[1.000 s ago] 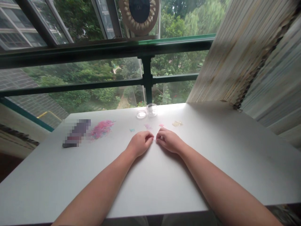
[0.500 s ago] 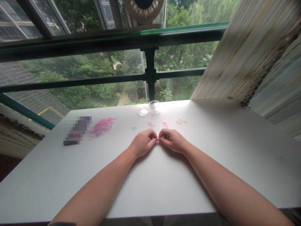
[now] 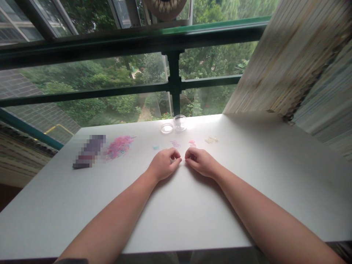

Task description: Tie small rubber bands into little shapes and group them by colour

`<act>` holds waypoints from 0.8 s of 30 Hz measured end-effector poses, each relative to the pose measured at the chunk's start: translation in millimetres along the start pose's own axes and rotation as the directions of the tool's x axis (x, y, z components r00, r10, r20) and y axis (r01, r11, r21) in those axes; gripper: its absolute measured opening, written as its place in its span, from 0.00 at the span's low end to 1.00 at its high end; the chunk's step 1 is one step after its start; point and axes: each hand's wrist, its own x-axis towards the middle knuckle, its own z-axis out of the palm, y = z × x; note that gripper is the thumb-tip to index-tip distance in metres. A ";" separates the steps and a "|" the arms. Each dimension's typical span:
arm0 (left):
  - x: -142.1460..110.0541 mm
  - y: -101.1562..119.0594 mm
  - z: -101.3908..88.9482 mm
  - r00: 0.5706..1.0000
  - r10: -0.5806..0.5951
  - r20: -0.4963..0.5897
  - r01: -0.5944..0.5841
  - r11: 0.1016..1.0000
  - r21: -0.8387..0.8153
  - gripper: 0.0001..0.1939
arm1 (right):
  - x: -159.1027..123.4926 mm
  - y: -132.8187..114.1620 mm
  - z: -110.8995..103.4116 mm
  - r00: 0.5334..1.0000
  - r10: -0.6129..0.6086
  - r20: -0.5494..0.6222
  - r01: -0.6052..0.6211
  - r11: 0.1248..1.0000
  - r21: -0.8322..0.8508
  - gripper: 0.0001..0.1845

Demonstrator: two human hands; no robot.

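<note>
Well in from the table's near edge, both forearms reach over the white table (image 3: pixel 154 220). Left hand (image 3: pixel 165 163): thumb and forefinger tips pressed together, a small gap inside their curve. Right hand (image 3: pixel 200 162): fingers curled, tips together with the thumb. Fingertips face each other, just apart. Whether either pinches a small piece, cannot tell.

Toward the table's left edge, a dark object (image 3: pixel 92 150), blurred by pixelation. Just right of it, a loose mixed pile (image 3: pixel 120 147), mostly pink with purple and turquoise bits.

Beyond the hands, a spaced row of small groups, left to right: turquoise pieces (image 3: pixel 156 147), lilac pieces (image 3: pixel 175 144), pink pieces (image 3: pixel 192 143), cream pieces (image 3: pixel 211 140). Lilac and pink lie nearest the fingers; shapes too small to make out.

Near the far edge, a clear round lid (image 3: pixel 167 128) lies flat beside a clear round container (image 3: pixel 180 123). Past the edge, green railing (image 3: pixel 175 69), glass, trees; striped curtain (image 3: pixel 255 66) at far right.
</note>
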 end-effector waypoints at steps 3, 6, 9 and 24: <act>5.8 -7.1 -0.8 0.997 -0.026 -0.075 0.038 0.987 0.154 0.07 | 0.3 0.5 0.6 1.000 0.001 -0.018 -0.001 1.000 -0.002 0.04; 12.6 -13.9 -0.7 0.986 -0.076 -0.148 0.115 0.954 0.278 0.12 | 0.9 2.2 1.3 0.999 0.012 -0.049 -0.013 1.000 -0.007 0.04; 15.9 -16.7 -0.1 0.979 -0.106 -0.176 0.164 0.919 0.358 0.14 | 1.6 4.2 2.4 0.996 0.023 -0.082 -0.025 1.000 -0.017 0.03; 5.2 -2.6 1.2 0.999 -0.031 -0.010 0.032 0.937 0.349 0.16 | 4.7 3.9 4.3 0.937 0.181 -0.299 -0.162 0.983 0.087 0.02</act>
